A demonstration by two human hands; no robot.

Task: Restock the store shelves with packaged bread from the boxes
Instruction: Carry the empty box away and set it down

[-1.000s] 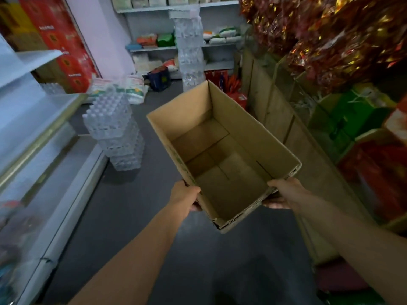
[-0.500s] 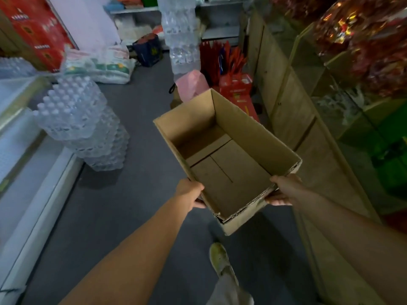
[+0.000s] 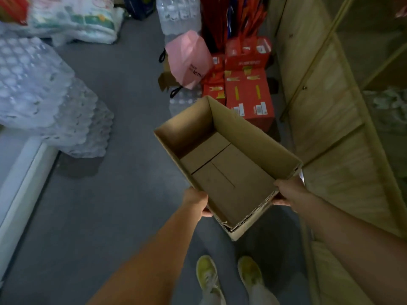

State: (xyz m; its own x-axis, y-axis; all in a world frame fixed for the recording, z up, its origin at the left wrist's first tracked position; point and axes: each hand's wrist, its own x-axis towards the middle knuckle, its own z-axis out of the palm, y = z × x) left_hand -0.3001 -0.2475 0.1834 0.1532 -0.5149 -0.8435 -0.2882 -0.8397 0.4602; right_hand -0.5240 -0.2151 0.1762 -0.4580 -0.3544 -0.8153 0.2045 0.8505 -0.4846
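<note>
An empty brown cardboard box (image 3: 233, 172) hangs in the air over the grey floor, open side up, its bottom flaps bare. My left hand (image 3: 196, 202) grips its near left wall, fingers curled under the edge. My right hand (image 3: 286, 192) grips the near right corner. No packaged bread shows inside the box or anywhere near it.
Wooden shelving (image 3: 319, 102) runs along the right. Red cartons (image 3: 248, 93) and a pink bag (image 3: 189, 60) stand on the floor ahead. Stacked shrink-wrapped water bottles (image 3: 48, 100) sit at the left beside a white chest unit (image 3: 19, 179). My two shoes (image 3: 229, 276) show below.
The view has tilted down and forward along the aisle; the box stays held in both hands while the red cartons and pink bag have come closer, and both feet now show.
</note>
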